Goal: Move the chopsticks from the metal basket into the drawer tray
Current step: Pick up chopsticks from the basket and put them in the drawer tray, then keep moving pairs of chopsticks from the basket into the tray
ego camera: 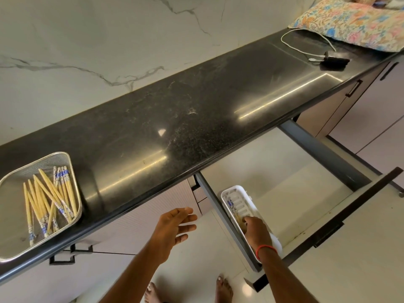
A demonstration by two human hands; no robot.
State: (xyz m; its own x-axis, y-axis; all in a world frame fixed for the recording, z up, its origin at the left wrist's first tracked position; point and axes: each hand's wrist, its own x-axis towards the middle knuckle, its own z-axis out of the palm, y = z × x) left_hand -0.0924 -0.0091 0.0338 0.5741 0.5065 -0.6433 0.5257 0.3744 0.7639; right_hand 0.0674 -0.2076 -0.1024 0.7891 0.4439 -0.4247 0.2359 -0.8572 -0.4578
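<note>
A metal mesh basket [13, 182] sits at the left end of the black counter, holding several yellow chopsticks [47, 200] with blue-patterned ends. Below the counter an open drawer [328, 215] holds a white slotted tray [238, 202] at its left side. My right hand [256, 231] reaches down into the tray, fingers closed around chopsticks [232, 205] whose patterned ends lie along the tray's left edge. My left hand [175, 226] hovers in front of the counter edge, fingers spread and empty.
The black counter [196, 106] runs diagonally under a marble wall. A white cable [306, 38], a small black device [334, 60] and a floral cushion [354, 20] lie at its far right end. Cabinet doors with black handles stand below. My bare feet show on the pale floor.
</note>
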